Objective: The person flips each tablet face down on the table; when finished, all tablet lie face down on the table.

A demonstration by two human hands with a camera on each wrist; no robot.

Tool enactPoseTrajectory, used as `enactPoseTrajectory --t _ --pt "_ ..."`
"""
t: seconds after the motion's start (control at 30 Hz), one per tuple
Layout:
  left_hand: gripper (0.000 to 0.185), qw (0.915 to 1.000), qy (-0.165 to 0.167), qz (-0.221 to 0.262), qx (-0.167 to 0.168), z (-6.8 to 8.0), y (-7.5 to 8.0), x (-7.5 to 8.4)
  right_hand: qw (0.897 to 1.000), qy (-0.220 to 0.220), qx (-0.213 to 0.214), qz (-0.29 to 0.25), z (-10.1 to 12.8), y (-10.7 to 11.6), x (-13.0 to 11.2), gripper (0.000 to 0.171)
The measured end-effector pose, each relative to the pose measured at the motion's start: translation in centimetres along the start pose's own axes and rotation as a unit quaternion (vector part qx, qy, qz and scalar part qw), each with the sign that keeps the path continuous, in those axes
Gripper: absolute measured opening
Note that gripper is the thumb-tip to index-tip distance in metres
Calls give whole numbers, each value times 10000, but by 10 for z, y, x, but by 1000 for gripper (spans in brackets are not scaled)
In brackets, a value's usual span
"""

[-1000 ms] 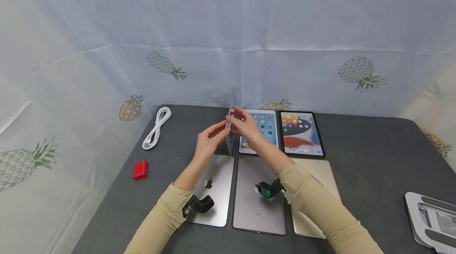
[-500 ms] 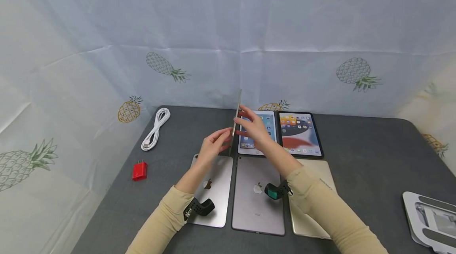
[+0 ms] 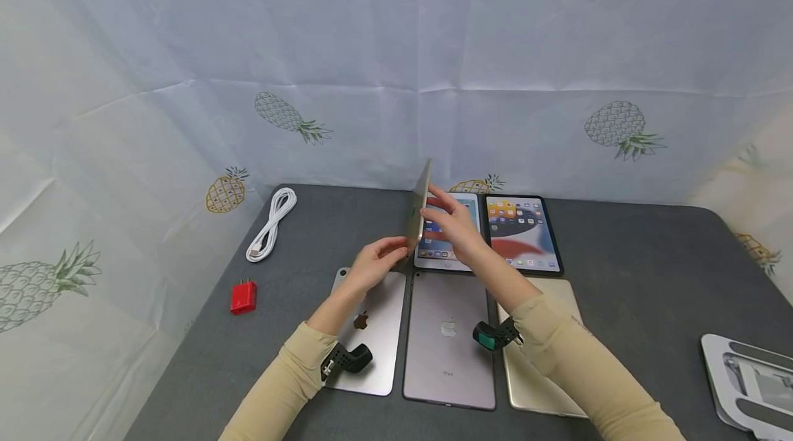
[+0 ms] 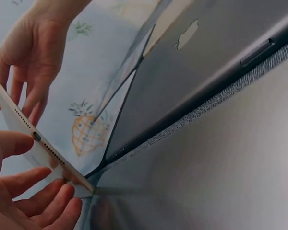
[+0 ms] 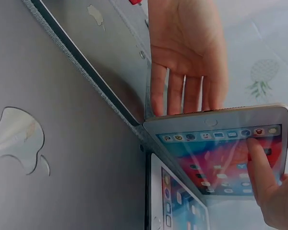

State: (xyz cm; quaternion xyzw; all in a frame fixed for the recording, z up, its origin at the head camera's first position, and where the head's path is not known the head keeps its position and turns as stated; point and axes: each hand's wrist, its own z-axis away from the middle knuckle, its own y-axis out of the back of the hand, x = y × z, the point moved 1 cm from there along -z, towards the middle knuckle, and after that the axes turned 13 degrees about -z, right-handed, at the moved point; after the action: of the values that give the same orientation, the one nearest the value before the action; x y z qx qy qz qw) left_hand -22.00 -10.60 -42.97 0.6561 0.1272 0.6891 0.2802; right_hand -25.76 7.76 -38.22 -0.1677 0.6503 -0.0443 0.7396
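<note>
So, reading from the left of the worktop [image 3: 650, 269]: a coiled white cable [image 3: 271, 223] lies at about ten o'clock from your hands, with a red charger [image 3: 244, 296] nearer you at nine; neither is being touched. Your left hand [image 3: 369, 267] has its grip spread, straight fingers propping the back and lower edge of the gold tablet [image 3: 420, 210]; that tablet stands on its edge, tipped slightly rightward, screen facing right, above the back row's left-hand gap. Your right hand [image 3: 455, 224] is also spread, fingertips [image 5: 259, 165] pressed flat on the lit screen; nothing is pinched.

By my judgement you are midway through turning this tablet over; it is neither face up nor face down yet. In the back row, the white tablet [image 3: 449, 255] and the dark tablet [image 3: 522, 231] lie screen up at twelve to one o'clock; the front row's silver tablet [image 3: 372, 331], grey tablet [image 3: 447, 338] and pale gold tablet [image 3: 539, 372] all lie back up, seemingly left to handle.
</note>
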Motion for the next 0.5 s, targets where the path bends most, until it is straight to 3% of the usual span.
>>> enactPoseTrajectory --t 0.5 --pt "42 9989 -183 -396 -146 -3 0 -3 9993 14 252 -268 6 18 5 56"
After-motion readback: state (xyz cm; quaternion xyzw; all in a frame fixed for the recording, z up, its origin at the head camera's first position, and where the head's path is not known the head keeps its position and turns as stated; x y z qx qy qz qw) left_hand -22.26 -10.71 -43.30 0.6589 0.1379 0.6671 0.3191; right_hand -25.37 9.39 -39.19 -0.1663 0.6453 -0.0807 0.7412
